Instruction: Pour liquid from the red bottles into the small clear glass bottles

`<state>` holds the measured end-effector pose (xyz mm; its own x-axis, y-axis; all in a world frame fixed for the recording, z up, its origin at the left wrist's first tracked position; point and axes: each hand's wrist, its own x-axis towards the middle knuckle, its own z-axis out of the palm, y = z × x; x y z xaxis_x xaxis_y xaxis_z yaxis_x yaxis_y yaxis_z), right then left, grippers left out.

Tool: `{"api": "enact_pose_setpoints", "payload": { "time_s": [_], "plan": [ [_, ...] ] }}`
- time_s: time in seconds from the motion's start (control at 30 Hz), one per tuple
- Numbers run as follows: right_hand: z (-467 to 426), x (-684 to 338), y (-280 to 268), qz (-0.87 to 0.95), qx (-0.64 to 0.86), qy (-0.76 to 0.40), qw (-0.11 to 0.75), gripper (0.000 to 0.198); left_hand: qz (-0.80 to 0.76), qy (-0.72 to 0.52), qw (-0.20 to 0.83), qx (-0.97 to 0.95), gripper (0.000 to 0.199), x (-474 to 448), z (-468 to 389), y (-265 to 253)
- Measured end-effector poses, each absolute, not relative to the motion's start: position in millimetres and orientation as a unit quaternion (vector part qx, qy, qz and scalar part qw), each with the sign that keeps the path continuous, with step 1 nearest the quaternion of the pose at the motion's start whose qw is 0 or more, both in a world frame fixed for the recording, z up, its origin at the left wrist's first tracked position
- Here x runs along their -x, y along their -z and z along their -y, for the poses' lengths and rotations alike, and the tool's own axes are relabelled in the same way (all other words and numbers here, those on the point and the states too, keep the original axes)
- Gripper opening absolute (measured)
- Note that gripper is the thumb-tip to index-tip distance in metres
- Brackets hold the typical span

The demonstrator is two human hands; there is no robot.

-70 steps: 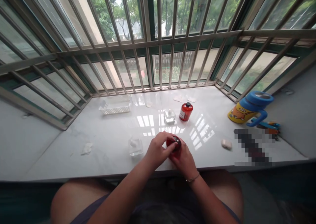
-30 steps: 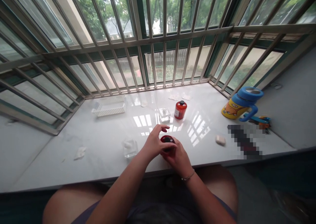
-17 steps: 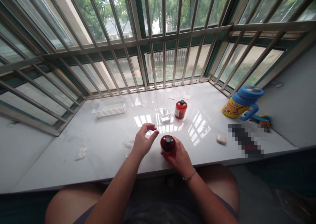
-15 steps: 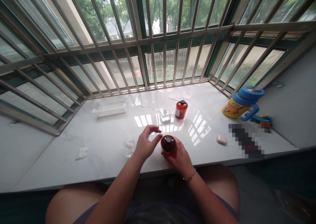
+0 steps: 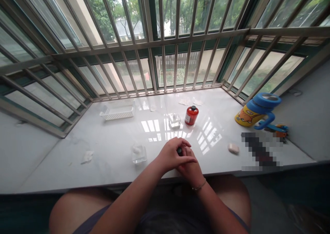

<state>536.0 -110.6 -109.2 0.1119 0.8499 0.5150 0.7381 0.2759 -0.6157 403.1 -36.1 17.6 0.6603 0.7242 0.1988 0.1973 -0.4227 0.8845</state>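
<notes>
A red bottle with a black cap [image 5: 179, 151] stands low at the front of the counter, mostly hidden by my hands. My right hand [image 5: 190, 167] is wrapped around its body from the right. Over the bottle's top lies my left hand [image 5: 172, 155], thumb and fingers apart on either side of the cap; whether it touches the cap I cannot tell. A second red bottle [image 5: 191, 116] with a black cap and white label is upright farther back. Left of it is a small clear glass container [image 5: 174, 120]. Another clear glass container [image 5: 139, 154] sits left of my hands.
At the back left is a white plastic basket [image 5: 119, 110]. Crumpled tissue [image 5: 87, 156] lies at left. To the right are a pinkish bar [image 5: 233, 148], a blue-and-yellow mug [image 5: 255, 110] and a blurred dark object [image 5: 260, 149]. Metal window bars [image 5: 154, 44] enclose the counter's back.
My left hand has moved right, from beside the red bottle to over its cap. My right hand keeps its hold on the bottle. The view has shifted slightly.
</notes>
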Motion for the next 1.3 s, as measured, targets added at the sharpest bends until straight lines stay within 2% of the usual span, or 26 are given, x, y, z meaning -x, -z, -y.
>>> {"api": "enact_pose_setpoints", "payload": {
  "time_s": [0.17, 0.27, 0.33, 0.43, 0.57, 0.63, 0.7, 0.8, 0.9, 1.07, 1.3],
  "plan": [
    [110.4, -535.8, 106.1, 0.651, 0.618, -0.093, 0.430, 0.063, -0.265, -0.233, 0.477, -0.805, 0.034, -408.9, 25.1, -27.9],
    [110.2, -536.9, 101.2, 0.642, 0.614, -0.123, 0.443, 0.068, -0.232, -0.234, 0.539, -0.775, 0.046, -401.1, 23.4, -31.7],
    [110.0, -537.9, 100.5, 0.634, 0.608, -0.129, 0.460, 0.071, -0.236, -0.281, 0.540, -0.757, 0.058, -389.5, 28.5, -30.7],
    [109.8, -538.7, 104.5, 0.632, 0.606, -0.110, 0.470, 0.076, -0.291, -0.377, 0.434, -0.765, 0.051, -361.5, 45.8, -23.8],
    [110.0, -539.0, 113.0, 0.633, 0.620, -0.080, 0.457, 0.084, -0.334, -0.473, 0.186, -0.793, 0.033, -307.4, 71.9, -10.1],
    [110.4, -539.1, 115.8, 0.630, 0.627, -0.078, 0.452, 0.087, -0.388, -0.499, 0.089, -0.770, 0.035, -278.1, 78.5, -2.0],
    [110.8, -539.3, 117.4, 0.628, 0.630, -0.082, 0.449, 0.086, -0.474, -0.520, 0.056, -0.709, 0.041, -252.5, 78.8, 8.2],
    [110.7, -539.7, 119.1, 0.627, 0.628, -0.090, 0.452, 0.086, -0.585, -0.518, 0.144, -0.607, 0.054, -228.2, 70.4, 28.0],
    [110.2, -540.2, 120.9, 0.626, 0.627, -0.094, 0.454, 0.087, -0.608, -0.494, 0.250, -0.569, 0.068, -223.7, 59.8, 47.7],
    [110.2, -540.0, 121.6, 0.622, 0.633, -0.098, 0.451, 0.089, -0.627, -0.445, 0.299, -0.565, 0.093, -241.2, 52.2, 60.9],
    [111.1, -539.2, 121.1, 0.617, 0.636, -0.099, 0.452, 0.091, -0.591, -0.439, 0.324, -0.593, 0.089, -261.2, 35.9, 54.0]
  ]
}}
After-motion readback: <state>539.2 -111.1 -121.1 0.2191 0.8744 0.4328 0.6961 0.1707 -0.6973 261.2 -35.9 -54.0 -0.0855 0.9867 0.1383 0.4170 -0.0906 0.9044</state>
